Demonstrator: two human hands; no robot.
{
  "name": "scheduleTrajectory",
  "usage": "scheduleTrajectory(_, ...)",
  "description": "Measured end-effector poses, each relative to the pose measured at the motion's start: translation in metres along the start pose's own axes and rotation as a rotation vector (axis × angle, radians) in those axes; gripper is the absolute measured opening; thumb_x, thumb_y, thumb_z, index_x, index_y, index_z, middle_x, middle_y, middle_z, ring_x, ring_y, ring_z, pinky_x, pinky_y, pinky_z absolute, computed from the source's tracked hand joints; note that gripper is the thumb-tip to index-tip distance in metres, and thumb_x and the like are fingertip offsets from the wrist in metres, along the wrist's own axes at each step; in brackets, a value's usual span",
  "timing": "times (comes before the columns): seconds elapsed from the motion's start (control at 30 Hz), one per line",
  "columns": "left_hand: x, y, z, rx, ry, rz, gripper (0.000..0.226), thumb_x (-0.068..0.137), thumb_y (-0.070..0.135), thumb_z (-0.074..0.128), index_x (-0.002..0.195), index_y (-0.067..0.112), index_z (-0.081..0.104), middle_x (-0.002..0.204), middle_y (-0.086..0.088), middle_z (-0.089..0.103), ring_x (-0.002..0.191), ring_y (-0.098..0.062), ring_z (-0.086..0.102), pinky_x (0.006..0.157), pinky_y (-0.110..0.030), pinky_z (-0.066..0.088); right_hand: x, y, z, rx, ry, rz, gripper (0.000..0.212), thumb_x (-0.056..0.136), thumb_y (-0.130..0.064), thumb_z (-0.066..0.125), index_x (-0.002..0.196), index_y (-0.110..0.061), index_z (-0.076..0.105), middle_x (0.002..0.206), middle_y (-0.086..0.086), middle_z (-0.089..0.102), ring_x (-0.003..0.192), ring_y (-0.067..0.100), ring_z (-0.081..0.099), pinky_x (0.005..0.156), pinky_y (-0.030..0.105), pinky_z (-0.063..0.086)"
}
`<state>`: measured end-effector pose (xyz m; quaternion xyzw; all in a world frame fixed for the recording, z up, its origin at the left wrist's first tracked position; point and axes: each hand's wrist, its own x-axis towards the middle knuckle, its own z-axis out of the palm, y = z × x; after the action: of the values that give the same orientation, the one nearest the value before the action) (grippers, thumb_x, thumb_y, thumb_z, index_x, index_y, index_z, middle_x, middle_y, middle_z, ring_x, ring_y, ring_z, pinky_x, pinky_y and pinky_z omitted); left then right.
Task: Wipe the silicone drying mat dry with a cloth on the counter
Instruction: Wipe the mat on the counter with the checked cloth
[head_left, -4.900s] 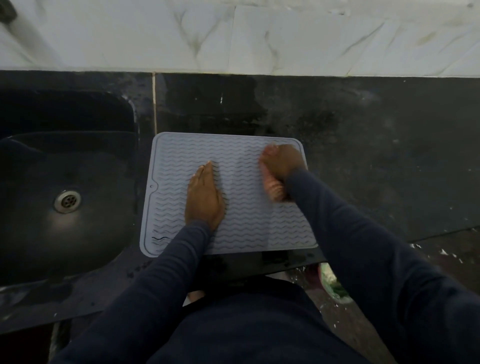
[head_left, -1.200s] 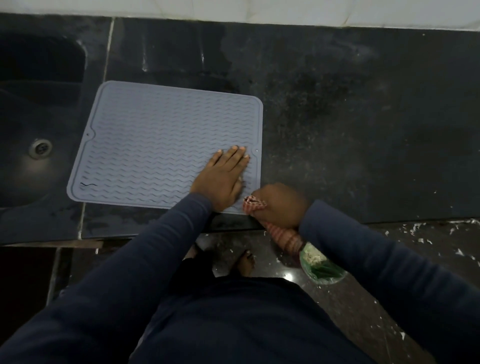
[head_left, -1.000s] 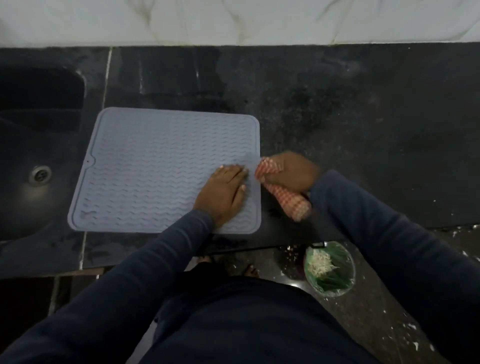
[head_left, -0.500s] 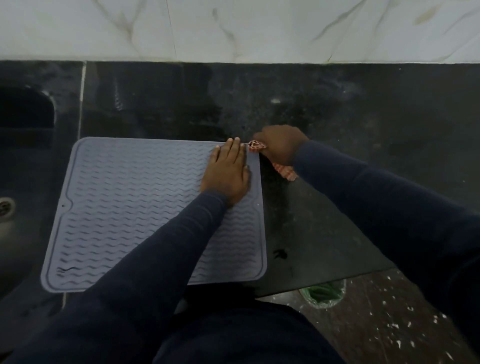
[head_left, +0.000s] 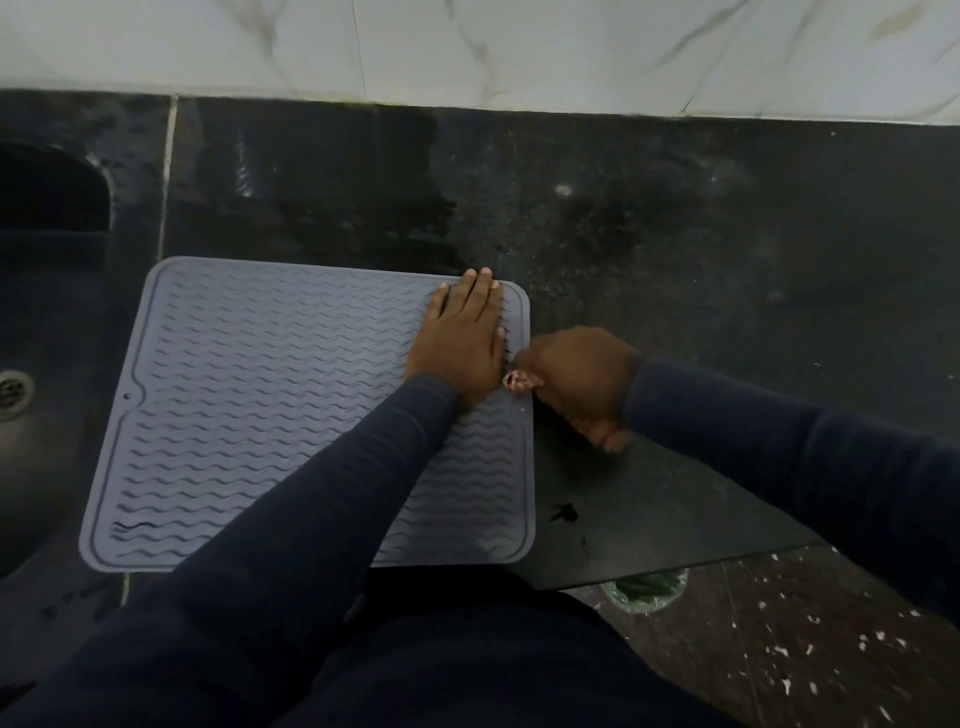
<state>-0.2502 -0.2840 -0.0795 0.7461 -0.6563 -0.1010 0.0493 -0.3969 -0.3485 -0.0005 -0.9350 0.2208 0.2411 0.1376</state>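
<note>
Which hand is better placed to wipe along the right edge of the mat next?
The right hand: it grips the cloth at the mat's right edge. The left hand lies flat on the mat, apparently steadying it.

Grey rectangular silicone drying mat (head_left: 249, 415) with raised wavy ridges and rounded corners lies flat on dark counter, just right of the sink. Red-and-white checked cloth (head_left: 517, 382), bunched, mostly hidden inside a closed fist, touching the mat's right edge about midway along.
</note>
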Motion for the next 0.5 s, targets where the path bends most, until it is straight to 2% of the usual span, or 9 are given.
scheduleTrajectory(0.1,-0.001,-0.001,-0.002,-0.006,-0.002,-0.004,0.059,0.100,0.033,0.023,0.153,0.010,0.010,0.162,-0.007,0.007,0.149,-0.021,0.003,0.119,-0.039,-0.002,-0.018,-0.011,0.005,0.053,-0.076,-0.031,0.024,0.097,-0.036,0.047,0.114,-0.026,0.061,0.111,-0.002,0.062,0.100,0.018,0.060,0.085,0.034,0.048)
scheduleTrajectory(0.17,-0.001,-0.001,-0.004,-0.024,0.008,-0.004,0.058,0.101,0.032,0.024,0.153,0.010,0.012,0.162,-0.007,0.008,0.149,-0.021,0.004,0.120,-0.039,-0.001,-0.018,-0.005,-0.010,0.210,-0.163,0.012,0.023,0.098,-0.040,0.046,0.104,-0.029,0.064,0.103,-0.005,0.065,0.095,0.014,0.061,0.086,0.034,0.049)
scheduleTrajectory(0.23,-0.001,-0.001,-0.006,-0.051,0.014,-0.002,0.056,0.101,0.032,0.023,0.153,0.011,0.014,0.161,-0.006,0.010,0.149,-0.020,0.005,0.120,-0.038,-0.001,-0.003,0.009,-0.026,0.295,-0.101,0.099,0.023,0.098,-0.044,0.045,0.091,-0.031,0.063,0.094,-0.007,0.063,0.090,0.012,0.060,0.084,0.034,0.047)
scheduleTrajectory(0.27,-0.001,-0.001,-0.006,-0.062,0.014,-0.005,0.055,0.102,0.032,0.022,0.152,0.011,0.015,0.161,-0.005,0.011,0.149,-0.019,0.005,0.119,-0.037,-0.002,0.010,0.019,-0.031,0.256,-0.006,0.157,0.023,0.098,-0.045,0.044,0.093,-0.031,0.062,0.095,-0.005,0.062,0.091,0.015,0.060,0.084,0.035,0.047)
scheduleTrajectory(0.33,-0.002,0.000,-0.007,-0.058,0.008,-0.011,0.055,0.102,0.033,0.022,0.152,0.012,0.016,0.161,-0.005,0.012,0.149,-0.019,0.005,0.119,-0.037,-0.002,0.035,0.034,-0.036,0.080,0.171,0.261,0.027,0.099,-0.041,0.044,0.109,-0.023,0.062,0.108,0.004,0.063,0.099,0.023,0.060,0.086,0.037,0.047)
scheduleTrajectory(0.4,-0.001,0.001,-0.005,-0.044,0.001,-0.008,0.056,0.101,0.033,0.023,0.152,0.012,0.016,0.161,-0.005,0.011,0.149,-0.020,0.005,0.118,-0.037,-0.003,0.049,0.035,-0.033,-0.032,0.190,0.268,0.028,0.098,-0.036,0.046,0.117,-0.020,0.059,0.117,0.008,0.063,0.105,0.028,0.059,0.083,0.035,0.044)
scheduleTrajectory(0.5,0.000,-0.001,-0.005,-0.049,-0.016,-0.006,0.058,0.100,0.035,0.027,0.152,0.012,0.018,0.161,-0.006,0.012,0.149,-0.020,0.005,0.119,-0.038,-0.002,0.042,0.016,-0.020,-0.115,0.156,0.219,0.028,0.099,-0.038,0.044,0.115,-0.020,0.060,0.113,0.008,0.062,0.101,0.027,0.060,0.077,0.034,0.042)
